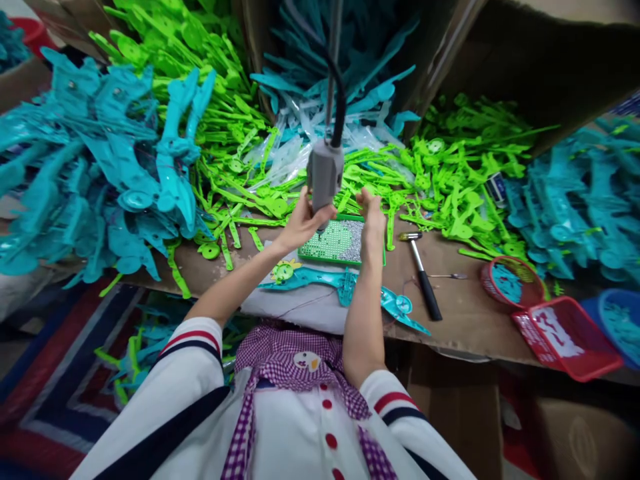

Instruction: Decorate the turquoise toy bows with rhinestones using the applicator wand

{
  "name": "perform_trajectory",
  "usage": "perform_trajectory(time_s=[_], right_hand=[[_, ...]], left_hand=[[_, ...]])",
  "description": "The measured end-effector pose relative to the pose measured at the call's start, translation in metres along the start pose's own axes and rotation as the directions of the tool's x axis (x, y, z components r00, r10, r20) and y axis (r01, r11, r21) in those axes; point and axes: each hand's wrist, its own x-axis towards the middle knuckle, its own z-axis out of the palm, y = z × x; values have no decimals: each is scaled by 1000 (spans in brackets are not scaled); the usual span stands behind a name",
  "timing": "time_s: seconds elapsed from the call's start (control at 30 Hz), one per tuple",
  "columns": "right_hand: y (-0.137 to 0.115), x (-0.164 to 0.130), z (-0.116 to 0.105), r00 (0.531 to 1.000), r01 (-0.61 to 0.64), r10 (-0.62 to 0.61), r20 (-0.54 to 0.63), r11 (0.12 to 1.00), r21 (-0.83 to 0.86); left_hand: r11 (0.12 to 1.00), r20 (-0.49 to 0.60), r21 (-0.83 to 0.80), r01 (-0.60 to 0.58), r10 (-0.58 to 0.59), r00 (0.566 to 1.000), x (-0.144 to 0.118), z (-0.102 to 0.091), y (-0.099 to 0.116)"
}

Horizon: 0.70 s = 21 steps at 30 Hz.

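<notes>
Hidden: driver (325, 175) tip lies behind the left hand (304, 223), so whether it touches the tray (334, 244) cannot be told; its cable runs up out of the top edge.
Left grip: fingers wrapped closed round the lower end of the grey driver, which hangs upright from above.
Right grip: right hand (373, 223) stands just right of the driver, fingers curled loosely over the tray's right edge; whether they pinch anything cannot be told, a screw would be too small to see.
Tray: green, flat on the desk (460, 313), directly under both grips; its holes look partly filled with small silvery bits, detail blurred.
Teal part (345, 287): long flat piece lying nearer the body than the grips, resting on a pale pad whose near edge the arms cover.
Hammer (423, 273): black handle, just right of the right grip, on bare desk.
Baskets (540, 313): red ones farther right, contents hard to make out.
Piles: lime green parts (450, 180) heaped beyond and to both sides of the grips; teal parts (100, 167) stacked far left and far right, cut off by the edges.
Surface: brown cardboard sheet over the desk, cardboard walls behind.
Room: striped mat (60, 373) on the floor at lower left, loose parts fallen under the desk.
</notes>
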Motion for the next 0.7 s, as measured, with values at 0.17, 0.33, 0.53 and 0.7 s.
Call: perform_trajectory(time_s=[0.17,0.33,0.53,0.7], right_hand=[[18,0,30,890,-66,226,395,923,-379],[30,-3,23,769,116,347,537,751,-650],[37,-15,-30,820,229,288,495,627,-744],[28,-33,-30,619,394,142,772,794,-462]], left_hand=[[999,-125,32,2,2,992,-10,-21,-12],[999,-120,6,-33,33,992,-20,-29,-17],[999,-62,-8,-53,52,997,-29,-35,-15],[999,-76,-32,-17,15,997,-29,-32,-20]])
